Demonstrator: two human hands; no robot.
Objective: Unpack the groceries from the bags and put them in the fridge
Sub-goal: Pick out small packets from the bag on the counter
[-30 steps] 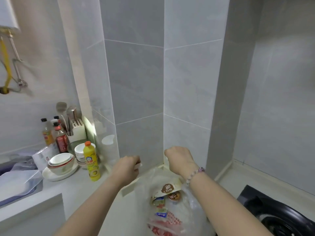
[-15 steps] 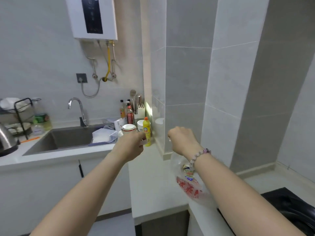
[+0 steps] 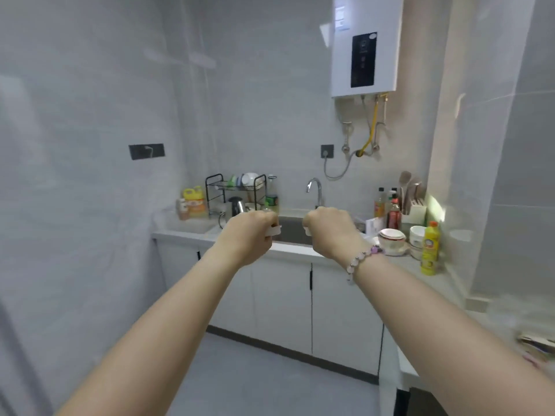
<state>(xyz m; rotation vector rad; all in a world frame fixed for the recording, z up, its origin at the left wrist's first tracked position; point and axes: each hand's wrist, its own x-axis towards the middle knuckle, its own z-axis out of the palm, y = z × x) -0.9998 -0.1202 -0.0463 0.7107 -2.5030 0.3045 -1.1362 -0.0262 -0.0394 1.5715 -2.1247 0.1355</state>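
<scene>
Sink [image 3: 292, 229] behind left hand [image 3: 250, 235], right hand [image 3: 329, 231], each around white piece [image 3: 274, 231]

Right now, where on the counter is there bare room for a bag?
The counter looks bare at its left end, before the jug and kettle, and on the right between the yellow bottle and the bag. Bowls and bottles crowd the corner.

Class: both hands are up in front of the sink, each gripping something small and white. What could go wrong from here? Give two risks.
1. The right hand looks near the stacked bowls and yellow bottle on the counter; a rightward swing could knock them.
2. It and the left hand each grip a white piece, unidentifiable, so nothing steadies the blurred grocery bag at far right; it might slump and spill.
</scene>
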